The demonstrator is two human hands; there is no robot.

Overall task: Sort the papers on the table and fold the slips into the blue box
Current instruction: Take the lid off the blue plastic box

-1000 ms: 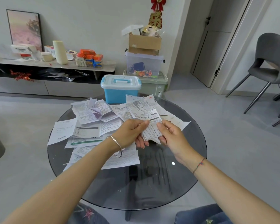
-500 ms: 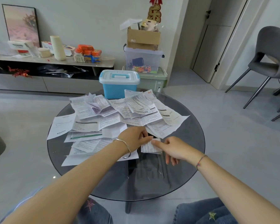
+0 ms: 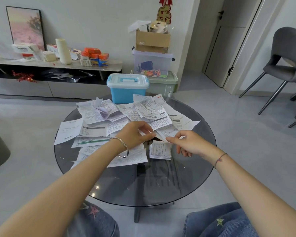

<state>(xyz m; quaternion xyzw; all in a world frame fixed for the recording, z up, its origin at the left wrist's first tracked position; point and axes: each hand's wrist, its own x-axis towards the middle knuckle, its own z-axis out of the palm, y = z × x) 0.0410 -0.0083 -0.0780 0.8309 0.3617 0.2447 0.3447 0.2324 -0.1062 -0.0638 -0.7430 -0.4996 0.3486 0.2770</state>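
Note:
Printed papers [image 3: 120,117] lie spread over the far half of a round dark glass table [image 3: 161,185]. Behind them stands the blue box [image 3: 126,93], its white lid with a blue handle shut. A small folded slip [image 3: 160,149] lies flat on the glass near the table's middle. Just beyond it, my left hand [image 3: 135,134] and my right hand [image 3: 190,142] both pinch the near edge of a white printed sheet [image 3: 167,131]. That edge is raised a little off the table, between my fingertips.
A low shelf [image 3: 58,64] with packets and a paper roll runs along the wall. Stacked storage bins and a cardboard box [image 3: 152,41] stand behind the table. A grey chair [image 3: 287,65] is at the right. My knees in jeans are under the table's near rim.
The slip I held up in both hands has come down folded onto the glass and been let go. Both hands have moved just beyond it and taken hold of another sheet's edge.

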